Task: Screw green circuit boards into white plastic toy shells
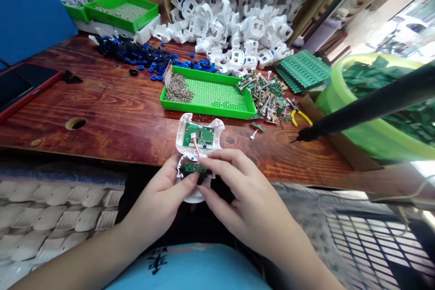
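Note:
Near the table's front edge, my left hand [170, 181] grips a white plastic housing half [195, 197], its thumb over the inside. A small green circuit board [194, 167] and black parts sit in that half. My right hand [238, 186] closes on the same half from the right, index fingertip by the red and white wires [196, 147] and thumb near the lower side. The wires run to a second white housing half [181, 142], which lies open just beyond on the table and contains a larger green circuit board [207, 135]. My fingers partly hide the lower half.
A green tray [209, 110] with small screws stands just beyond. Right of it lie wired boards [268, 95], yellow-handled pliers [299, 115] and a dark pen-shaped tool [340, 120] hanging across. White shells [238, 31] and blue parts [139, 52] are heaped behind. A tub [335, 86] stands right.

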Demonstrator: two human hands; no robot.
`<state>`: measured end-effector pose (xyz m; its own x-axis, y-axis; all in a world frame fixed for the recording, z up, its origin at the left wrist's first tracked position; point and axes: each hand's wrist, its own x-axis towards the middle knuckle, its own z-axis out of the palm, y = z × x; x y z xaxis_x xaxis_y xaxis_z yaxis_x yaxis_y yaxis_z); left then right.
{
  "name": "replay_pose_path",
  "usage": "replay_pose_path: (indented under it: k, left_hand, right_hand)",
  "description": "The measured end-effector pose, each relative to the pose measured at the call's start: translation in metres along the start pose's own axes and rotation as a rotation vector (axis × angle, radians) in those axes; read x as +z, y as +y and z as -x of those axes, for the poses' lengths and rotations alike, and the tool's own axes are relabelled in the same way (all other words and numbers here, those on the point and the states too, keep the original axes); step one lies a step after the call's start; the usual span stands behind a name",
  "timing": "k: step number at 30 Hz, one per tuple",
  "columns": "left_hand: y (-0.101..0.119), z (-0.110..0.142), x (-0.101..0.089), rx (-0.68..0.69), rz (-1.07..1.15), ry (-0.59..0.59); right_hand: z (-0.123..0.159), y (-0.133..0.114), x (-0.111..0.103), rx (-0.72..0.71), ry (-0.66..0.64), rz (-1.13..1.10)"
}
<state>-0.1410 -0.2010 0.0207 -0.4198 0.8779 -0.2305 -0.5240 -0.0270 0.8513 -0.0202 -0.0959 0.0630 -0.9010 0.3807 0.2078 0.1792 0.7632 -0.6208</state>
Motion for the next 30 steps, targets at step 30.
replay_pose_path:
  k: [30]
  left_hand:
    - [0.007, 0.008, -0.004, -0.084, -0.368, 0.034]
  right_hand:
    - [0.013, 0.006, 0.039, 0.504, 0.18, -0.78]
